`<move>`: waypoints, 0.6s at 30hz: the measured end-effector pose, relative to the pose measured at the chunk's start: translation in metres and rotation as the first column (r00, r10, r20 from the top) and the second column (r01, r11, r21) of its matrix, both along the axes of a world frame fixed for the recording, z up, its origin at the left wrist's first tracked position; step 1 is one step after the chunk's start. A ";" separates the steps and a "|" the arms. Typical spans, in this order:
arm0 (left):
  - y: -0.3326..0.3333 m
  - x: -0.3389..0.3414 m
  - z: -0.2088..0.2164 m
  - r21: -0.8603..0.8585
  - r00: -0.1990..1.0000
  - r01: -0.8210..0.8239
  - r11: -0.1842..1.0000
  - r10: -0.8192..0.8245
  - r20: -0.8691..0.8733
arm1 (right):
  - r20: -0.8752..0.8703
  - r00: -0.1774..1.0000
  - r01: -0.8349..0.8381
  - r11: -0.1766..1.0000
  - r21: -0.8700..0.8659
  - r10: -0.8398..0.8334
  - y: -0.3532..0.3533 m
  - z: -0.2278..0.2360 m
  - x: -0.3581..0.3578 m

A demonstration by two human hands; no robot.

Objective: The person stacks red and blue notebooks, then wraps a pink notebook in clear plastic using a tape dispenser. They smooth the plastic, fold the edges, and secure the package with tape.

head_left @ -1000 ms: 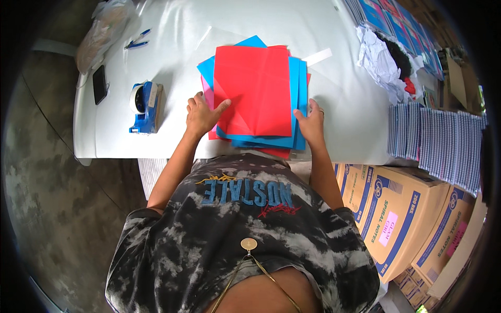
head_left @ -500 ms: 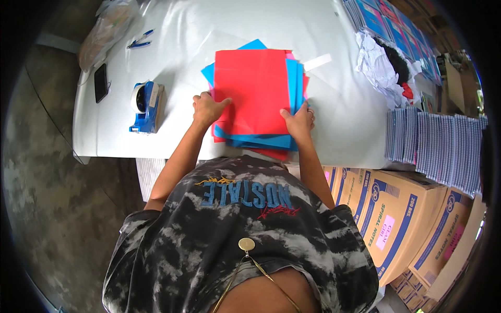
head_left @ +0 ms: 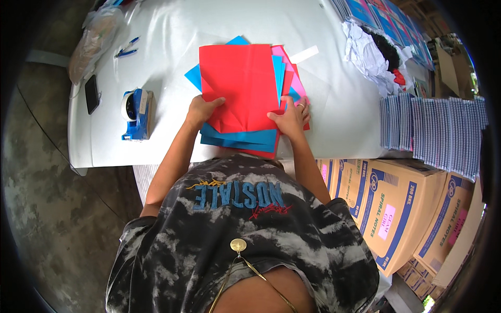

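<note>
A loose stack of coloured sheets lies on the white-covered table, its edges uneven. On top is a red sheet, creased near its lower left. Blue sheets stick out below it, and a pink sheet shows along the right side. My left hand grips the left edge of the stack, its thumb over the red sheet and its other fingers mostly hidden. At the right edge my right hand holds the sheets, thumb on the red one and fingers over the fanned edges.
A blue tape dispenser, a phone and blue-handled snips lie to the left. Rows of spiral notebooks and crumpled white paper are at the right. Cardboard boxes stand below the table's right edge.
The sheets on the right have fanned apart, showing more pink and red. The top red sheet has buckled near its lower edge. My right hand has moved inward over the stack.
</note>
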State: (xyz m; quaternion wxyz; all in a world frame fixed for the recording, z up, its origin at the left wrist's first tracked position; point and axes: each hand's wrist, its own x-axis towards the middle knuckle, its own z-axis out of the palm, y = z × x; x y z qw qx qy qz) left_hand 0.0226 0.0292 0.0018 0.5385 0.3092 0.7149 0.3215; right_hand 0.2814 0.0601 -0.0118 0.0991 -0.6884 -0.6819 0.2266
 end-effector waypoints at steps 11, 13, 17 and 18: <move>0.005 0.016 0.002 0.004 0.982 -0.188 0.982 0.187 0.018 | -0.214 0.975 -0.040 0.997 0.068 0.054 0.000 0.003 0.014; 0.008 0.023 0.029 -0.107 0.991 -0.112 0.988 0.119 0.054 | -0.243 0.966 -0.062 0.992 0.107 0.087 0.001 -0.001 0.018; 0.004 0.005 -0.013 -0.006 0.993 -0.030 1.000 0.029 -0.117 | -0.364 0.929 -0.002 0.985 0.170 0.064 0.015 -0.023 0.030; 0.002 0.009 -0.011 0.107 0.999 -0.041 0.993 0.044 -0.024 | -0.384 0.923 0.049 0.985 0.163 0.017 0.018 -0.028 0.036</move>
